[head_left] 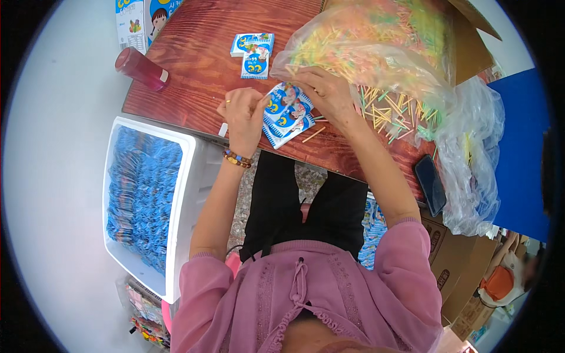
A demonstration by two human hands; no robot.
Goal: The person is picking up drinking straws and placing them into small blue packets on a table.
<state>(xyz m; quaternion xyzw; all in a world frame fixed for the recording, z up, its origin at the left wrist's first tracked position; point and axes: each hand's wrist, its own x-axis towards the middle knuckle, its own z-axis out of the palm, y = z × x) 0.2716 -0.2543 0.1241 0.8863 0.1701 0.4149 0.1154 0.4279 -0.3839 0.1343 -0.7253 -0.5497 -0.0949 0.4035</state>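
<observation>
Several blue-and-white flat packets (pixel 286 120) lie in an overlapping bunch at the table's near edge, between my hands. My left hand (pixel 242 117) is closed, with its thumb and fingertips pinching the left edge of the upper packet. At that packet's top right, the bent fingers of my right hand (pixel 326 94) grip its edge; the fingertips are partly hidden. Close by my right wrist, thin coloured sticks (pixel 385 112) spill from a large clear plastic bag (pixel 376 47) full of them. Beyond my left hand is a small stack of similar packets (pixel 254 62).
A pink bottle (pixel 143 68) stands at the left of the reddish wooden table (pixel 194 76). A white foam box (pixel 182 194) packed with blue packets is at my left. On the right are a dark phone (pixel 430 185), crumpled clear plastic (pixel 471 159) and cardboard boxes (pixel 459 259).
</observation>
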